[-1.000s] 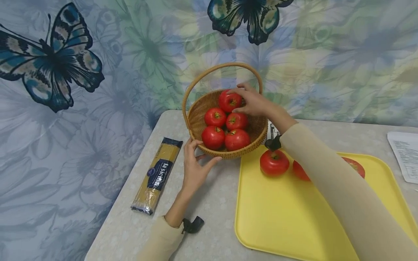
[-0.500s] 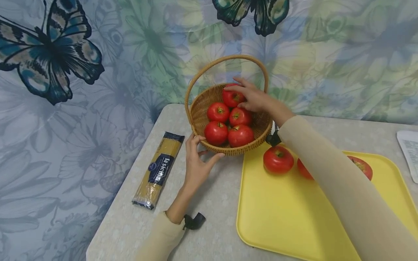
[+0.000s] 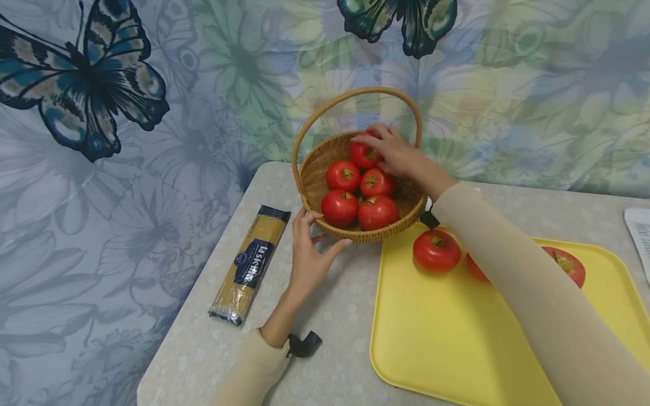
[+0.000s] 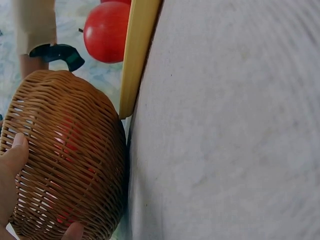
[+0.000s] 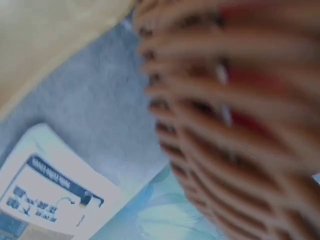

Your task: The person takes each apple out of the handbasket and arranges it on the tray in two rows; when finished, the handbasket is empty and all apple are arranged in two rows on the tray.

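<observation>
1. The right hand [image 3: 398,155] is holding a tomato [image 3: 361,155] at 12 o'clock inside the basket [image 3: 316,168], its fingers curving over the top and spreading about one tomato wide; the underside of the grip is hidden.
2. The left hand [image 3: 310,256] is gripping the basket at 7 o'clock, fingers at the rim and thumb spreading wide along the wicker.
3. Four other tomatoes [image 3: 340,208] are sitting in the basket, from about 10 o'clock round to 2 and 5.
4. The tray [image 3: 421,338] is lying at 4 o'clock from the basket, carrying more tomatoes [image 3: 437,251]; the pasta [image 3: 250,265] is lying at 8.
5. For good handling, the right fingers should be cupping the tomato's widest part lightly, without knocking its neighbours, which are probably ready to roll.
6. The right arm is passing close by the handle [image 3: 383,90] at 3 o'clock, so the left hand should be bracing against a bump.
</observation>
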